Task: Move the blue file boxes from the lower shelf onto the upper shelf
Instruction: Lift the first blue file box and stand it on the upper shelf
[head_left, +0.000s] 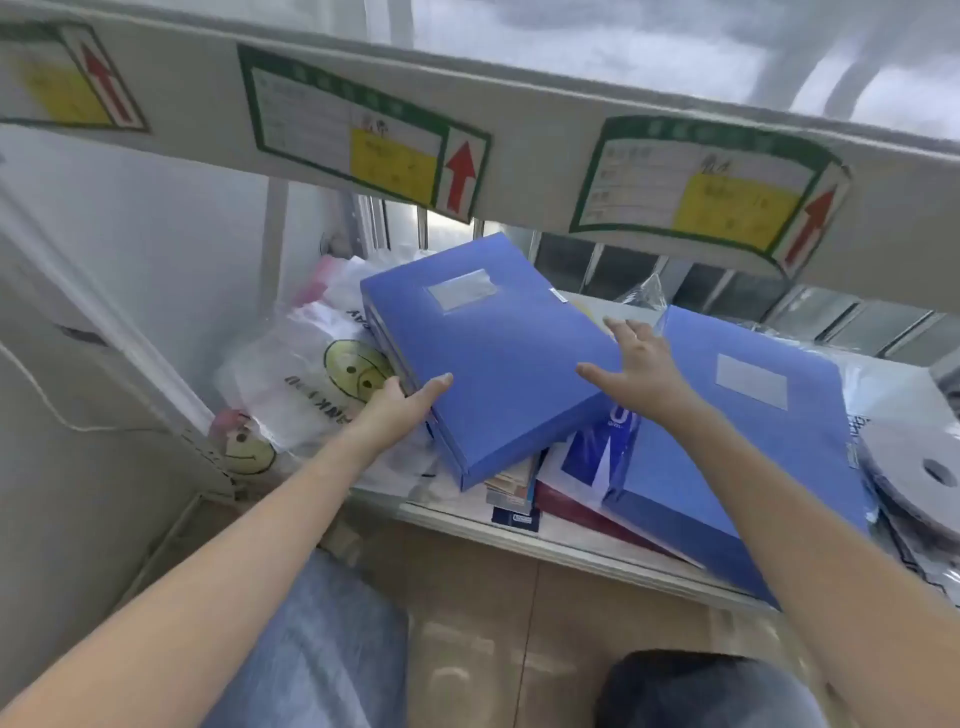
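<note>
Left box (488, 358): lies flat and skewed on the lower shelf (519, 535), resting on a heap of papers and booklets, its near corner jutting toward the shelf edge.
Right box (748, 441): lies flat beside it on the same shelf, tilted over the same clutter, near corner overhanging the front edge; untouched.
Left hand (410, 402): clamped on the left box's near-left edge, thumb on top, fingers hidden below.
Right hand (636, 364): fingers spread, lying on or just over the box's right edge; whether it grips yet, I cannot tell.
Step in hand: by my reading, getting a two-handed hold on the left box before lifting it out.
How to do it well: bring the right hand down onto the right edge opposite the left hand, so the box stays level; draw it forward first, since the upper shelf beam (467, 124) hangs low and close above; only then raise it past the beam and set it on top.
Risk: loose papers (511, 483) underneath may slide out with the box; the plastic bags (311, 374) at the left crowd the left hand's side.
Progress: both boxes are on the lower shelf, none moved up yet.
</note>
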